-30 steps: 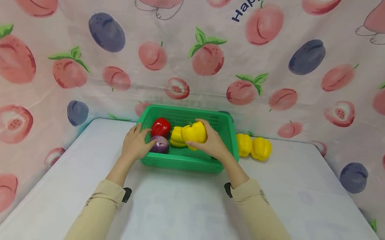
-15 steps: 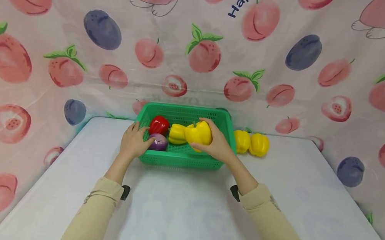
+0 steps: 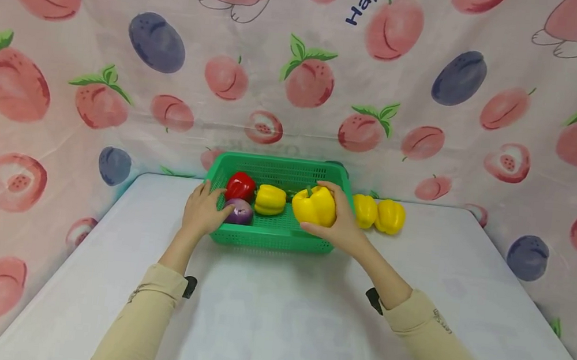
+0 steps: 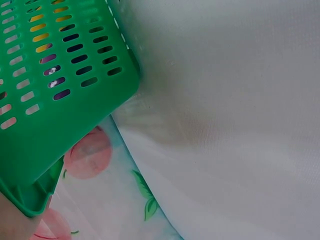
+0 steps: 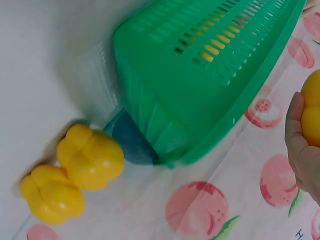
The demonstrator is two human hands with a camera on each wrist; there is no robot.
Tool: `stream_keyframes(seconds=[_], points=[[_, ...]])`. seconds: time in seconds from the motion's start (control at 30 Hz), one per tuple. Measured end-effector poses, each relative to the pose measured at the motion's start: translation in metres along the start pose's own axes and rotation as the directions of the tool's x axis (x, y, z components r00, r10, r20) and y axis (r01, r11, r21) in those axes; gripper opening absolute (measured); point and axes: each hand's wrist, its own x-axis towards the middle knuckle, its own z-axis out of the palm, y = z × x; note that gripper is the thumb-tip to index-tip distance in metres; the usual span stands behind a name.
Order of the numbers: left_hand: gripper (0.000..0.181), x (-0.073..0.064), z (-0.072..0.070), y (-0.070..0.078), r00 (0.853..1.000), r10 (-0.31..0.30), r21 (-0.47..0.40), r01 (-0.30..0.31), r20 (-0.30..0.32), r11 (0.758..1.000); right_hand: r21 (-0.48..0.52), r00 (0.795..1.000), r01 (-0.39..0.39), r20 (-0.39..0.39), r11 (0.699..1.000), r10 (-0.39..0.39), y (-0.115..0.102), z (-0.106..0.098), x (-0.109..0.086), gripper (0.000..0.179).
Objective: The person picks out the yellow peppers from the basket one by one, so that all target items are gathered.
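Observation:
My right hand (image 3: 344,226) grips a yellow bell pepper (image 3: 313,207) above the right part of the green basket (image 3: 272,239). Its fingers lie behind the pepper and its thumb in front, and the same pepper (image 5: 312,112) shows at the edge of the right wrist view. At the basket's left rim, my left hand (image 3: 203,209) holds the edge, thumb reaching inward beside a round purple vegetable (image 3: 240,212). A red bell pepper (image 3: 240,187) lies behind that one. Another yellow bell pepper (image 3: 270,200) rests in the basket's middle.
Two more yellow bell peppers, a nearer-to-basket pepper (image 3: 365,212) and an outer pepper (image 3: 391,217), sit side by side right of the basket. The white table (image 3: 275,318) backs onto a fruit-print cloth (image 3: 319,131).
My right hand has carried its yellow bell pepper to the right, away from the yellow pepper in the basket, which now shows fully. The left hand stays at the rim.

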Motion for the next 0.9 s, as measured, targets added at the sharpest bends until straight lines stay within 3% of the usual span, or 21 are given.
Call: stream_keyframes(seconds=[0.37,0.9], points=[[0.059,0.0,-0.001,0.0,1.0,-0.001,0.006,0.001,0.002,1.0,-0.11,0.996,-0.082,-0.051,0.99,0.077,0.007,-0.023,-0.023,0.083],[0.059,-0.001,0.0,0.001,1.0,0.0,0.01,0.0,-0.002,1.0,-0.12,0.993,-0.048,-0.11,0.992,0.034,0.026,-0.047,-0.049,0.082]])
